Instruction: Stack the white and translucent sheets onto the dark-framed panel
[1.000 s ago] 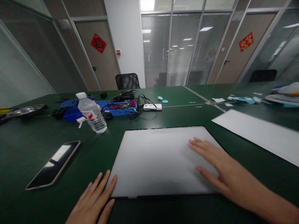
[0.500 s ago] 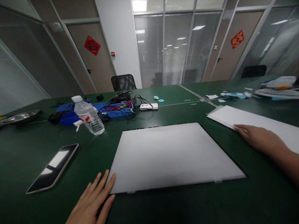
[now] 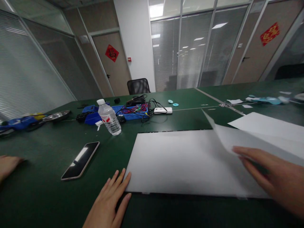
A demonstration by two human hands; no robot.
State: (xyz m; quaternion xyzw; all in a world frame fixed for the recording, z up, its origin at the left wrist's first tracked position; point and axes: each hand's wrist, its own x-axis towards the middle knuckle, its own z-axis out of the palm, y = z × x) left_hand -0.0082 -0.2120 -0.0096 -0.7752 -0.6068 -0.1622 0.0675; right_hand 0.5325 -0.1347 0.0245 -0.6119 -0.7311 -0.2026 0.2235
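A flat white panel (image 3: 175,158) with a thin black edge lies on the green table (image 3: 47,148) in front of me. My left hand (image 3: 109,202) rests flat and open at the panel's near left corner, fingertips touching its edge. My right hand (image 3: 273,177) grips a thin white sheet (image 3: 237,137) at the panel's right side. The sheet is lifted and tilted, with its far corner raised above the table. More white sheets (image 3: 268,125) lie flat behind it on the right.
A phone (image 3: 80,160) lies face up to the left of the panel. Behind it are a water bottle (image 3: 109,117), a blue tray (image 3: 128,112) of wires and a white device (image 3: 162,110). Another person's hand (image 3: 7,166) rests at the far left edge.
My right hand left the panel, reached the sheets on the right, and now holds one sheet lifted over the panel's right side. The view swung left, and another person's hand came into view.
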